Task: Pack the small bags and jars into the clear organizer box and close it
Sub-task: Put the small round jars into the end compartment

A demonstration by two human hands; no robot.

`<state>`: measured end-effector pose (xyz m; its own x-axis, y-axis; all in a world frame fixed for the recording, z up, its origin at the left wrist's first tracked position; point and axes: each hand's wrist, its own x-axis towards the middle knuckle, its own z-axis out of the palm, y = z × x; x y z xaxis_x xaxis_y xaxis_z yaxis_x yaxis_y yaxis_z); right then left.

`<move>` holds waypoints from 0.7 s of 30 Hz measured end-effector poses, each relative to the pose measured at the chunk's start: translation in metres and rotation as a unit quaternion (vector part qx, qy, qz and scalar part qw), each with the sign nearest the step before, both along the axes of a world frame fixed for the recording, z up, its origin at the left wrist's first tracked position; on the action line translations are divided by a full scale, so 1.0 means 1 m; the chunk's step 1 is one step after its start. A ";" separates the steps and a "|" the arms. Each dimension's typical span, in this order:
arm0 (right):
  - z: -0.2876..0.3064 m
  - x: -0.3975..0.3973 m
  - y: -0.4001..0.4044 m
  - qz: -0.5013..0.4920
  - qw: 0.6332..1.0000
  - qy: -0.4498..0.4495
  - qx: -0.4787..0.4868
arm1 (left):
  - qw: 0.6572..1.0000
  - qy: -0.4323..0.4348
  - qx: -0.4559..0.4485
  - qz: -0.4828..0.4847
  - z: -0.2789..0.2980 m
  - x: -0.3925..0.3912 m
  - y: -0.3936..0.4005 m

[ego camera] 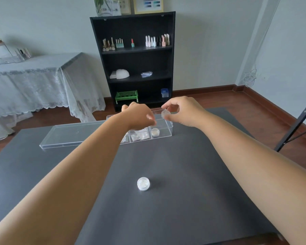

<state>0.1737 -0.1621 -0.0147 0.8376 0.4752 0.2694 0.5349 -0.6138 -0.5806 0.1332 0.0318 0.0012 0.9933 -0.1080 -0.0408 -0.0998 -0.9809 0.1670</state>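
right hand (183,111) pinches jar (165,114) above organizer box (163,129); left hand (140,117) inside box, grip unclear; next: lower jar into compartment.

Near table (184,200) open; lone jar (143,186) possibly obstructs.

Box's left compartments (125,137) (behind left forearm (88,156))

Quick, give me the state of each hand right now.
Left hand: over the box, fingers curled; cannot tell whether it holds anything.
Right hand: closed on a small jar, pinched above the box.
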 end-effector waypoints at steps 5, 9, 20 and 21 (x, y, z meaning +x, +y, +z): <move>0.005 0.009 0.011 0.043 0.994 0.036 -0.097 | 0.995 -0.081 -0.051 0.008 -0.015 -0.035 0.016; 0.012 0.019 0.024 0.064 0.978 0.070 -0.186 | 0.993 -0.113 -0.039 0.012 -0.041 -0.045 0.020; 0.019 0.025 0.039 0.100 0.932 0.142 -0.319 | 0.984 -0.178 0.015 0.022 -0.068 -0.046 0.023; 0.018 0.024 0.039 0.099 0.932 0.142 -0.320 | 0.984 -0.179 0.014 0.022 -0.068 -0.046 0.022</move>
<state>0.1979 -0.1236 0.0037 0.7108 0.6153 -0.3408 0.5551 -0.7883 -0.2654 0.0871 0.0542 -0.0669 0.9486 -0.0686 0.3091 -0.1046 -0.9893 0.1015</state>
